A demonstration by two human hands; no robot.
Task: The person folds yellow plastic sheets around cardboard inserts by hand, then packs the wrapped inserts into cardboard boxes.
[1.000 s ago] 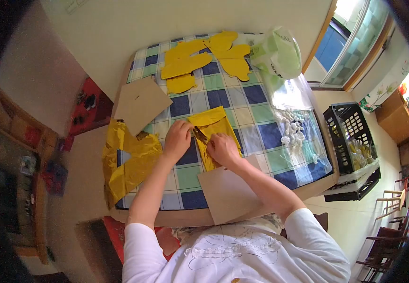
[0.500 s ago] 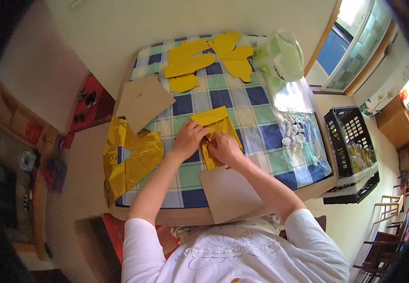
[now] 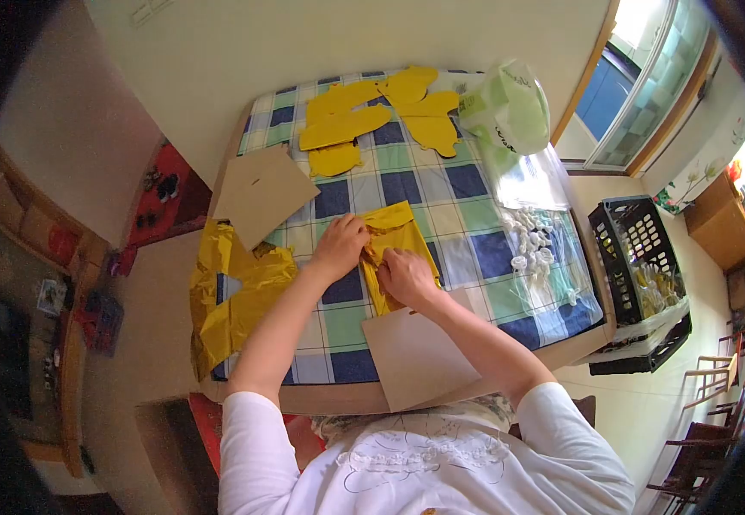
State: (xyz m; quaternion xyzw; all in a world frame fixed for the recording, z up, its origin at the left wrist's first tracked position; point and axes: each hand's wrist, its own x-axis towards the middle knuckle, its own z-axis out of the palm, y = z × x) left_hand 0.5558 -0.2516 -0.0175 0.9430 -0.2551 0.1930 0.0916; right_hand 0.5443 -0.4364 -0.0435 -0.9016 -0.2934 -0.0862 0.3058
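Note:
A gold foil sheet [image 3: 401,232] lies in front of me on the table, folded into a roughly rectangular shape with creased edges. At its left edge, my left hand [image 3: 342,246] is closed, fingertips pinching the foil. My right hand [image 3: 408,279] rests on the lower part with curled fingers, also gripping foil near the left edge; its fingertips are partly hidden. Just below, a pale cardboard sheet [image 3: 419,356] reaches over the table's near edge, under my right forearm. To the left, a crumpled gold foil piece [image 3: 256,287] with a cut-out hangs past the table's side.
Another cardboard sheet [image 3: 265,193] lies at the left. Several yellow cut-out shapes [image 3: 346,126] are at the back. A green-white plastic bag [image 3: 510,107] stands back right, above small white items [image 3: 531,249] on clear plastic. A black crate [image 3: 638,249] is beyond the checked tablecloth [image 3: 467,215].
My left hand has shifted slightly left and up, and my hands are a little farther apart. The foil's top edge now looks more creased. My view has tilted slightly.

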